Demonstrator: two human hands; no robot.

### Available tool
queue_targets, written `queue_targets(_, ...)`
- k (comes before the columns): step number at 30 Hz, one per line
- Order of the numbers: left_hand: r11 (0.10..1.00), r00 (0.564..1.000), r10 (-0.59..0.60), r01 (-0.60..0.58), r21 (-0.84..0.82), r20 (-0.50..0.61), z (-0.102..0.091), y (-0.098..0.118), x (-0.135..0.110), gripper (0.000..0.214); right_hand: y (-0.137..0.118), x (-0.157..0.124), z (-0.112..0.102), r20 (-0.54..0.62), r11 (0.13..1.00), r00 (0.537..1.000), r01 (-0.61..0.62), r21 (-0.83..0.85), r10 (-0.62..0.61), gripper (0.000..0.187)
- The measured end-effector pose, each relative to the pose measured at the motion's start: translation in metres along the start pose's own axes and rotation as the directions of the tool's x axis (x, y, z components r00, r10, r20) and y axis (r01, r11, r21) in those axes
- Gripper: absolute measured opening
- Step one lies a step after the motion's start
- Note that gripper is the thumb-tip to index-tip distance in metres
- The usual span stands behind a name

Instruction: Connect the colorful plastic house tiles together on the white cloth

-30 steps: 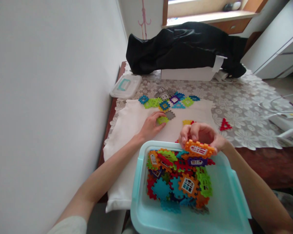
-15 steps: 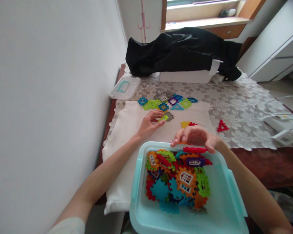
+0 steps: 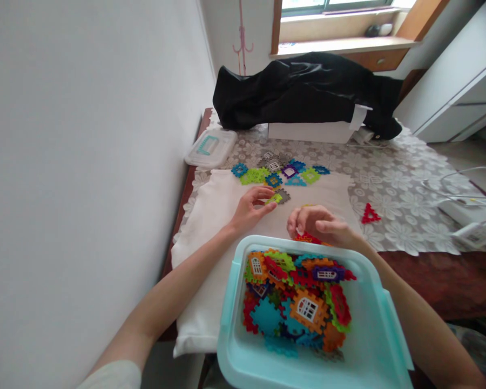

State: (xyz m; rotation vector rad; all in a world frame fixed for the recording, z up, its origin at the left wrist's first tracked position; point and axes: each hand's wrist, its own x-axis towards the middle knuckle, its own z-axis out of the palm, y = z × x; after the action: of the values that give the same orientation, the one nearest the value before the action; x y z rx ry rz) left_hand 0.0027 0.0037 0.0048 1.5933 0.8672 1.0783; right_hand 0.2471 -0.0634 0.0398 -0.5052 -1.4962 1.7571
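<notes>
My left hand (image 3: pixel 251 208) rests on the white cloth, thumb and fingers curved around the edges of a light green toothed building piece (image 3: pixel 275 199). A grey toothed piece (image 3: pixel 284 196) lies against that one. Just beyond the tub's far rim is my right hand (image 3: pixel 318 220), its fingers bent downward and the thumb held apart. Red and orange pieces (image 3: pixel 306 237) lie beneath its fingertips, partly hidden by the hand and rim. The light blue tub (image 3: pixel 370 340) holds a heap of coloured pieces, among them an orange one with a white window (image 3: pixel 308 308) and a red one (image 3: pixel 341 304).
Several blue, green, purple and grey pieces (image 3: pixel 273 178) lie at the cloth's far edge. A red triangle (image 3: pixel 370 213) is on the lace tablecloth (image 3: pixel 405 189). The clear lid (image 3: pixel 211 147) sits by the wall. A black cover (image 3: pixel 308 92) lies across the back, with cables (image 3: pixel 461 189) on the right.
The red piece at my right hand has dropped into the tub, onto a green piece. My right hand has moved over the rim to the pieces beyond. My left hand stays put.
</notes>
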Motion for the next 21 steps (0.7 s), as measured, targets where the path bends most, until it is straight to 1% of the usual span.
queue_targets(2, 1.0, 1.0, 0.009, -0.009, -0.004, -0.001, 0.0, -0.001, 0.0, 0.042, 0.001, 0.005, -0.001, -0.068, 1.0, 0.998, 0.012, -0.023, -0.014, 0.039)
queue_targets(4, 0.999, 0.999, 0.035, -0.035, 0.009, 0.001, -0.001, -0.002, 0.001, 0.041, 0.003, 0.01, -0.004, -0.21, 1.0, 0.978, 0.007, -0.029, -0.013, 0.039)
queue_targets(6, 0.997, 0.997, 0.075, -0.075, 0.028, 0.004, -0.002, -0.003, 0.0, 0.039, 0.006, 0.014, -0.006, -0.369, 0.999, 0.929, -0.03, -0.027, 0.018, 0.045)
queue_targets(8, 0.992, 0.993, 0.12, -0.121, 0.043, 0.012, -0.002, -0.003, 0.0, 0.039, 0.009, 0.018, -0.006, -0.46, 0.995, 0.884, -0.097, -0.019, 0.078, 0.051)
queue_targets(11, 0.978, 0.981, 0.192, -0.194, 0.077, 0.033, -0.002, -0.002, -0.001, 0.038, 0.01, 0.02, -0.001, -0.511, 0.984, 0.85, -0.173, -0.037, 0.13, 0.057)
queue_targets(14, 0.945, 0.953, 0.29, -0.299, 0.133, 0.084, 0.0, 0.0, -0.002, 0.036, 0.007, 0.021, 0.007, -0.549, 0.977, 0.824, -0.204, -0.058, 0.139, 0.054)
queue_targets(18, 0.874, 0.887, 0.426, -0.455, 0.173, 0.18, 0.003, 0.003, -0.004, 0.028, 0.007, 0.021, 0.01, -0.548, 0.978, 0.82, -0.209, -0.025, 0.161, 0.051)
queue_targets(21, 0.838, 0.85, 0.472, -0.515, 0.182, 0.232, 0.004, 0.006, -0.006, 0.025, 0.01, 0.022, 0.008, -0.533, 0.979, 0.829, -0.202, -0.002, 0.17, 0.052)
